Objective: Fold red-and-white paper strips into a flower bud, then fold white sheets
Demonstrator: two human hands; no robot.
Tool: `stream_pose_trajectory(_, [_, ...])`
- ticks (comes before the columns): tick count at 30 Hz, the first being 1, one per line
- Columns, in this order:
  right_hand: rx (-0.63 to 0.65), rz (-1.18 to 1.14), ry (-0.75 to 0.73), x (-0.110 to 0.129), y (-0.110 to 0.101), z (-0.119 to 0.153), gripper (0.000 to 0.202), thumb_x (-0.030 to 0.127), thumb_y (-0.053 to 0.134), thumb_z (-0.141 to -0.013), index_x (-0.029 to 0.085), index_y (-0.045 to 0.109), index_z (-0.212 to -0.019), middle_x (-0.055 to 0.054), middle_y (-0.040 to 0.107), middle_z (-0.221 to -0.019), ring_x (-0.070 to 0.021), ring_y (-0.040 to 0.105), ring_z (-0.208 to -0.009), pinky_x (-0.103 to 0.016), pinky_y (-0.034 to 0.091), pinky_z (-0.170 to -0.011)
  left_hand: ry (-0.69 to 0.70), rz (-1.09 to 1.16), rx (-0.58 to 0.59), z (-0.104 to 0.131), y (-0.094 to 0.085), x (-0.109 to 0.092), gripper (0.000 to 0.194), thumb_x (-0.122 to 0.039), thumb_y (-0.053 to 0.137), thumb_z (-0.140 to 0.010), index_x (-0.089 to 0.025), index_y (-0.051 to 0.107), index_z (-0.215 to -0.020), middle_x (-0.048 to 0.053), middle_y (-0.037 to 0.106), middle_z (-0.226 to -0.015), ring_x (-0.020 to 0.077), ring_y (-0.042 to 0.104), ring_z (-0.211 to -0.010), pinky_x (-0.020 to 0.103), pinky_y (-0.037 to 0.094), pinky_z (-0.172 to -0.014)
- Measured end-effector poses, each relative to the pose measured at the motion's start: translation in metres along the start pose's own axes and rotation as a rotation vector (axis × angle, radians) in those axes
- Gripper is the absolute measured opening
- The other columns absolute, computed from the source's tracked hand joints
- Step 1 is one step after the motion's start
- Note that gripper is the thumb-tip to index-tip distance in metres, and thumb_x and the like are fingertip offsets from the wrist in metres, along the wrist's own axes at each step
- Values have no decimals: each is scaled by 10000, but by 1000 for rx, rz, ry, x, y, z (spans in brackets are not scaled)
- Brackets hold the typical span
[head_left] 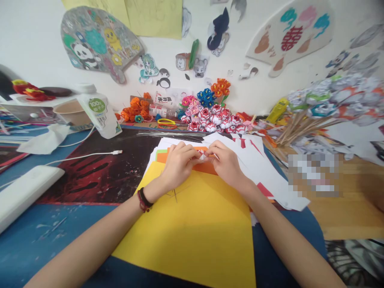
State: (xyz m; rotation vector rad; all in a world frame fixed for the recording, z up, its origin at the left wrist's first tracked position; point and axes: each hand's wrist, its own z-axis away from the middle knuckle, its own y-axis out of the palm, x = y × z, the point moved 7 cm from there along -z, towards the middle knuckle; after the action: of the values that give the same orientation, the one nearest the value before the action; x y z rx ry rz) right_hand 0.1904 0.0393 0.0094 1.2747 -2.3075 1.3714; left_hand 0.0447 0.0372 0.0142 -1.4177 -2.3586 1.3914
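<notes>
Both hands meet over the stacked paper and pinch a small red-and-white folded paper piece [202,155] between their fingertips. My left hand [180,162] grips it from the left, closed, with a dark red and black bracelet [144,200] at the wrist. From the other side my right hand [225,160] is closed on the same piece. Fingers cover much of it, so its exact shape is hidden. Under the hands lie an orange sheet [205,167] and a large yellow sheet [192,224]. Thin dark wire-like pieces [175,194] rest on the yellow sheet.
Red-and-white paper flowers [216,120] are heaped behind the hands, near yellow-handled scissors [167,122]. White paper sheets [270,180] spread to the right. A white bottle [100,112], a cable plug [117,152] and a white device [31,190] are at left.
</notes>
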Motion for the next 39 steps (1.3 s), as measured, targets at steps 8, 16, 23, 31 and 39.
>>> stream_pose_trajectory(8, [74, -252, 14, 6, 1, -2, 187, 61, 501, -849, 212, 499, -739, -17, 499, -823, -174, 493, -766, -316, 392, -689, -86, 259, -8, -4, -5, -2, 115, -149, 593, -919, -187, 651, -827, 20, 646, -825, 188, 508, -842, 348, 371, -799])
stream_pose_trajectory(16, [55, -698, 243, -12, 3, -6, 319, 515, 566, -962, 228, 664, -1060, -68, 647, -1079, -205, 630, -978, -363, 516, -851, -235, 495, -130, -5, -10, 23, 122, -285, 656, -881, -186, 657, -808, 6, 664, -800, 158, 536, -753, 309, 409, -725])
stream_pose_trajectory(23, [236, -1010, 339, -7, 24, 0, 550, 448, 785, -822, 254, 581, -1294, -75, 674, -1169, -209, 697, -942, -382, 608, -821, -387, 860, -72, -5, -4, 22, 264, -427, 714, -840, -170, 661, -812, 20, 663, -802, 157, 561, -755, 289, 414, -701])
stream_pose_trajectory(31, [268, -904, 277, -7, 20, -1, 443, 349, 798, -821, 246, 644, -1223, -39, 687, -1035, -180, 692, -825, -352, 580, -787, -474, 830, -81, -6, -12, 28, 271, -431, 746, -802, -170, 679, -779, 12, 635, -788, 154, 525, -757, 295, 367, -717])
stream_pose_trajectory(39, [226, -759, 135, 3, 14, -3, 404, 324, 805, -806, 264, 685, -1187, -54, 680, -1152, -215, 647, -1013, -358, 527, -878, -292, 502, -166, -7, -25, 12, 219, -342, 690, -863, -179, 626, -733, -9, 589, -721, 135, 466, -698, 289, 349, -680])
